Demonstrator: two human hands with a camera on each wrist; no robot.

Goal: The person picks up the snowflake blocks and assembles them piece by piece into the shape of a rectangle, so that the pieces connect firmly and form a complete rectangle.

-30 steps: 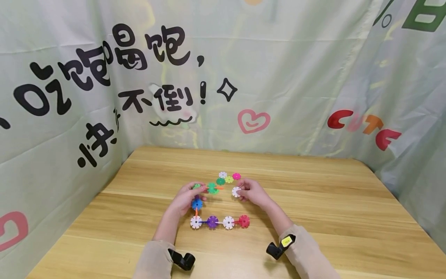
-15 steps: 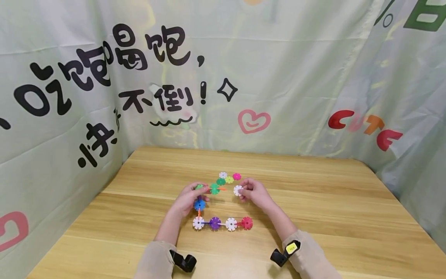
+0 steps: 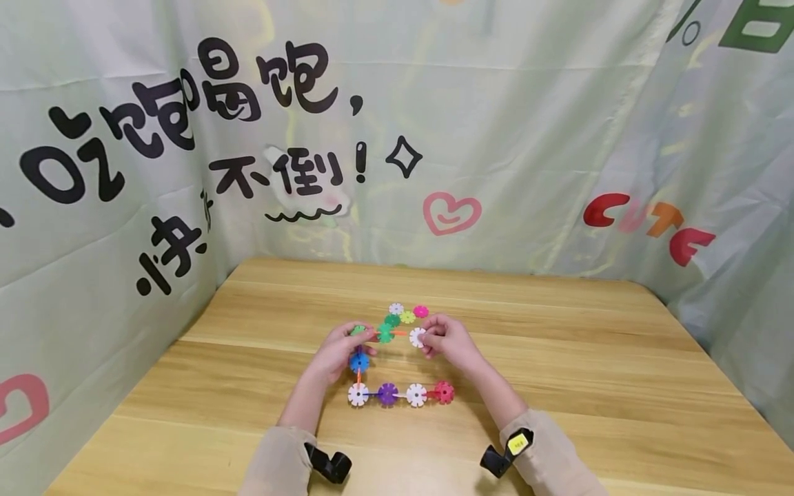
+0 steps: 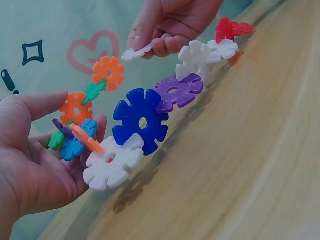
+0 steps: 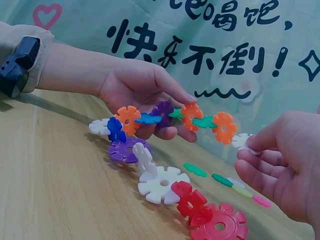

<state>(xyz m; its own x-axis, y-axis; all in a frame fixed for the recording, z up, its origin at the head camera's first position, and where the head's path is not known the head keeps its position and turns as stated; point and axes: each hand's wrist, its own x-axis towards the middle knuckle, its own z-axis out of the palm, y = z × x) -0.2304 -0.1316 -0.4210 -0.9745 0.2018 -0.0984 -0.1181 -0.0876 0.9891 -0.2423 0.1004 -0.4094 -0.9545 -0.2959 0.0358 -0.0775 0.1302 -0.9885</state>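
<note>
A chain of flat plastic snowflake discs (image 3: 387, 393) lies partly on the wooden table (image 3: 558, 386): a row of white, purple, white and red, then a blue disc (image 3: 358, 362) rising toward my left hand. My left hand (image 3: 340, 350) grips the chain's raised end, where green and orange discs (image 5: 223, 127) stick out to the right. My right hand (image 3: 439, 339) pinches a single white disc (image 3: 418, 337) just right of that orange end, a small gap between them. In the left wrist view the white disc (image 4: 137, 51) hangs beyond the outermost orange disc (image 4: 108, 72).
Several loose discs, white (image 3: 395, 308), green, yellow and pink (image 3: 421, 311), lie on the table just behind the hands. Printed cloth walls (image 3: 124, 207) close in the table at the back and on both sides.
The gap between the white disc in my right hand and the chain's free end has narrowed. The whole chain, with my left hand, has shifted slightly right.
</note>
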